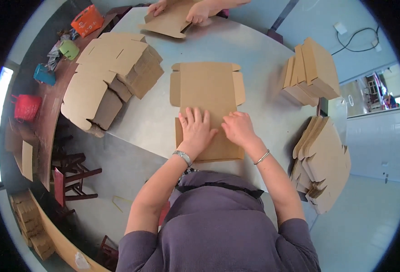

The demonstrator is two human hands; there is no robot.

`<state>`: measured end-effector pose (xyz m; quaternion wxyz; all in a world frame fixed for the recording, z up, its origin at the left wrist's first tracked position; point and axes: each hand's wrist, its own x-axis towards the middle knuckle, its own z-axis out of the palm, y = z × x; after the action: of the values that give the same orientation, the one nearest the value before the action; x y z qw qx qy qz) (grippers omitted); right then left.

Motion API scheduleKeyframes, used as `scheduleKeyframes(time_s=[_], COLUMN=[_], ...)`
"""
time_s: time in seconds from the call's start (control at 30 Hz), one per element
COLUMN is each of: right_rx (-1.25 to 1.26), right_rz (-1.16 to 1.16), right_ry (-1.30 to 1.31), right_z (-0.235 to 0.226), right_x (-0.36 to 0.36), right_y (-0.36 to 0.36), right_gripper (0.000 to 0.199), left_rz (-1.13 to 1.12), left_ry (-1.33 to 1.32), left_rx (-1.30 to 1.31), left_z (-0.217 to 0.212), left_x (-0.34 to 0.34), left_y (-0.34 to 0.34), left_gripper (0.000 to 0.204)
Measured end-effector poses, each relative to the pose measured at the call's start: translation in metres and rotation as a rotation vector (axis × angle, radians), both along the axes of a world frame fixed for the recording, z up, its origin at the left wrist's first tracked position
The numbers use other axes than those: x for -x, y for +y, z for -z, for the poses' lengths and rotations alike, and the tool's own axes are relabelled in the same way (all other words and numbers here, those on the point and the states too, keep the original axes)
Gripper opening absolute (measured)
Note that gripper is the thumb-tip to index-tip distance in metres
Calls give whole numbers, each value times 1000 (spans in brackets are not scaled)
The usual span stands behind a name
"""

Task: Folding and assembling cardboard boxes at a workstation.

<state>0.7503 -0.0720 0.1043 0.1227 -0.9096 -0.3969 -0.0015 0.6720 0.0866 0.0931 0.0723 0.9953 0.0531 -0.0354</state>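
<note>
A brown cardboard mailer box lies on the table in front of me, its lid panel laid out flat away from me with side flaps spread. Its nearer part has a raised edge along the front and left side. My left hand rests palm down on that part, fingers stretched and a little apart. At the right edge, near the crease between the lid and the nearer part, the bent fingers of my right hand are closed on the cardboard. My right fingertips are partly hidden.
The metal table carries a big stack of flat cardboard blanks at left. Folded boxes stand at right, with more flat blanks nearer. Across the table, another person's hands hold a cardboard piece. Stools stand at left.
</note>
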Motion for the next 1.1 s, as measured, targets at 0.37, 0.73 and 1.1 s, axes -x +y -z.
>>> scheduleKeyframes(time_s=[0.37,0.73,1.1], right_rx=[-99,-194,-174], right_rz=[32,4,23], right_ry=[-16,-107,-207], right_z=[6,19,31], right_x=[1,4,5], right_y=[-4,-8,-6], right_gripper=[13,5,7], left_rz=[-40,-371,-494], left_ry=[-226,-384,34], left_rx=[231,557,447], left_z=[19,-31,-5], left_x=[-3,57,66], left_y=[-7,67,40], left_gripper=[60,44,15])
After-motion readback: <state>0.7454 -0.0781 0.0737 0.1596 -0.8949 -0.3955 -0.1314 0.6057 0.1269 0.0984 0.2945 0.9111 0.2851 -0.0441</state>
